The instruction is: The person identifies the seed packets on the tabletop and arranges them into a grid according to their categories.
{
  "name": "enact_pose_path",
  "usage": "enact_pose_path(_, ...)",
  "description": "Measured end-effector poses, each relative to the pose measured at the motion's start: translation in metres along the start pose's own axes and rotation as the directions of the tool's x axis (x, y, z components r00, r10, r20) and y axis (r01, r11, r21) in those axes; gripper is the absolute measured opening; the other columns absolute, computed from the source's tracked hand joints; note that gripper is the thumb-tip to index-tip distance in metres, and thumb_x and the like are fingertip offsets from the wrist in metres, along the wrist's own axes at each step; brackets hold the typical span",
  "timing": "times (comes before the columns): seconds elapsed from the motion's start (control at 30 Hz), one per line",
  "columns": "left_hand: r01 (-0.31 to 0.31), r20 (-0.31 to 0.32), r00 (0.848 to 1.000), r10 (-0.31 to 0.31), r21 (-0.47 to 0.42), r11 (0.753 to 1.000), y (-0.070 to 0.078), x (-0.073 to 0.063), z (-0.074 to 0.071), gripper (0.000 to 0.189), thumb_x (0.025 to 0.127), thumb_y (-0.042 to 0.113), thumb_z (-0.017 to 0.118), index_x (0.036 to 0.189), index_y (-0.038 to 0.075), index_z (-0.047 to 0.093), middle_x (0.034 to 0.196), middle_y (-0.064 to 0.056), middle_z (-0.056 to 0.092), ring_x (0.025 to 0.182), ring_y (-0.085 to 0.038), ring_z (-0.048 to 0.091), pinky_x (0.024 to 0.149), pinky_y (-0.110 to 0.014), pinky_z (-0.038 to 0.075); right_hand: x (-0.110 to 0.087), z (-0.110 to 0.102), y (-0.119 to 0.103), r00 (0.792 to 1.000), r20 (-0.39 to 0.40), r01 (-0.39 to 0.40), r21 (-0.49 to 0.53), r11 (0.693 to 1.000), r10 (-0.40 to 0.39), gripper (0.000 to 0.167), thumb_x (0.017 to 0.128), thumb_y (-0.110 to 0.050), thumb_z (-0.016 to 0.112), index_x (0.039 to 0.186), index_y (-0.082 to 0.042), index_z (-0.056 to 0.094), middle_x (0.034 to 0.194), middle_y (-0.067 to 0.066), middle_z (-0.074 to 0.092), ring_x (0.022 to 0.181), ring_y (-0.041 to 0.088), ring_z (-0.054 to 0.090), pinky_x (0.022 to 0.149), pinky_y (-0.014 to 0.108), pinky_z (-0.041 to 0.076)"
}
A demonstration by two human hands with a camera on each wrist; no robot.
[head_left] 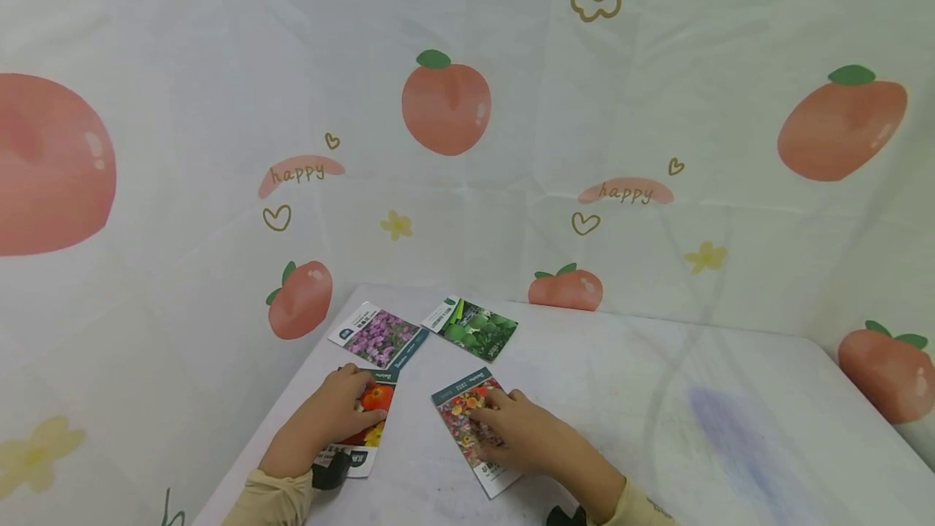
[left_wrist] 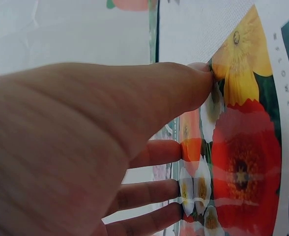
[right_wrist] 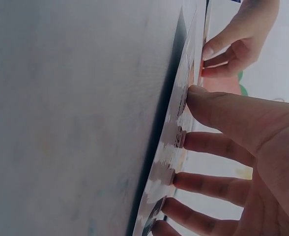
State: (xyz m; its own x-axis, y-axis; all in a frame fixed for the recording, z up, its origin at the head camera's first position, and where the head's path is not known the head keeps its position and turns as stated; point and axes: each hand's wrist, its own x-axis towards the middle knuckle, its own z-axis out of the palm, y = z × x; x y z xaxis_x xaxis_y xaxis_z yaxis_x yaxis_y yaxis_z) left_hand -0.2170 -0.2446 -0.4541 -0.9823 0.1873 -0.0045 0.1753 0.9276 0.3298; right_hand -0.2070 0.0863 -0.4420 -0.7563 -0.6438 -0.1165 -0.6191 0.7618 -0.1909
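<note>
On the left of the white table, my left hand (head_left: 334, 411) rests on a seed packet (head_left: 377, 398) printed with red and yellow flowers. In the left wrist view the thumb and spread fingertips touch its glossy front (left_wrist: 247, 152). Part of this packet is hidden under the hand. To the right, the fingertips of my right hand (head_left: 532, 433) press on another packet (head_left: 456, 414), covered in small mixed flowers. Seen nearly edge-on in the right wrist view, this packet (right_wrist: 171, 147) lies against the table, with the thumb and fingers spread along its face.
Behind the hands lie a packet with purple flowers (head_left: 381, 337) and one with a green plant picture (head_left: 478, 331), their corners close together. A fruit-printed white sheet (head_left: 504, 226) hangs behind the table (head_left: 628, 404), which has a bluish smudge (head_left: 738, 437) on its right side.
</note>
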Motion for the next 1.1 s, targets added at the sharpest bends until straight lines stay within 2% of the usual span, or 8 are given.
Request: enact_pose_path(1.1, 0.007, 0.004, 1.0, -0.007, 0.007, 1.0, 0.0028, -0.0009, -0.0016, 0.057, 0.084, 0.043, 0.089, 0.123, 0.005, 0.072, 0.105, -0.006, 0.061, 0.099, -0.023, 0.056, 0.095, -0.051, 0.059, -0.0092, 0.0008, 0.0047, 1.0, -0.012, -0.026, 0.001, 1.0, 0.026, 0.053, 0.096, -0.052, 0.075, 0.145, -0.033, 0.065, 0.135, 0.001, 0.061, 0.112, 0.021, 0.056, 0.092, 0.041, 0.058)
